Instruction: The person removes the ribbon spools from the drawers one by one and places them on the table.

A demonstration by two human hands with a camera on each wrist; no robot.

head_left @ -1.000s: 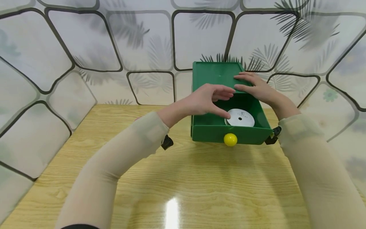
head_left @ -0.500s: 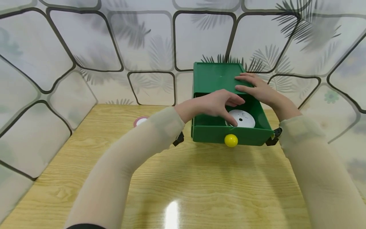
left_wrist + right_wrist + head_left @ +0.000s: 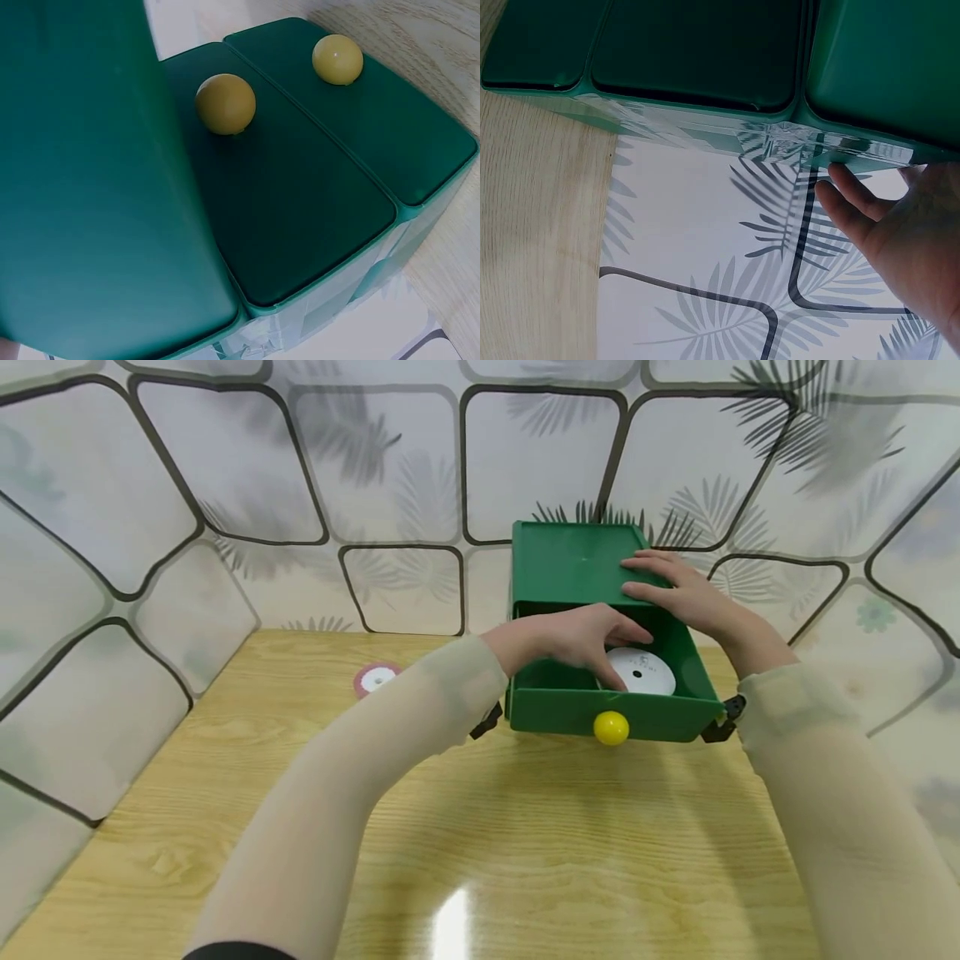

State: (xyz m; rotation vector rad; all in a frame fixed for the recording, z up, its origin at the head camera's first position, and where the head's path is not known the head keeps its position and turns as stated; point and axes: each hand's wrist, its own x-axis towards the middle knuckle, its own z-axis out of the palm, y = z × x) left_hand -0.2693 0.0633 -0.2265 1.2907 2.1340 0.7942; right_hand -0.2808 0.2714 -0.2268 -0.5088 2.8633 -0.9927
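My left hand (image 3: pixel 581 639) reaches into the pulled-out green drawer (image 3: pixel 558 712), thumb and fingers spread apart. Its thumb is at the left edge of a white disc (image 3: pixel 651 673) with a small centre hole, which lies in the drawer; whether they touch is hard to tell. My right hand (image 3: pixel 686 593) rests on the right side of the green cabinet's top (image 3: pixel 573 560), fingers extended. In the right wrist view that hand's fingers (image 3: pixel 847 210) lie along the cabinet's clear side. The left wrist view shows drawer fronts; my left hand is mostly hidden there.
A yellow knob (image 3: pixel 611 727) sticks out from the drawer front. Two shut drawers with yellow knobs (image 3: pixel 226 104) are below it. A pink-rimmed disc (image 3: pixel 377 679) lies on the wooden table (image 3: pixel 562 843), left of the cabinet. Patterned sheeting (image 3: pixel 405 452) stands behind.
My left hand has moved right and down into the drawer, over the disc's left side. The pink-rimmed disc has come into view from behind the left arm. The right hand keeps its place.
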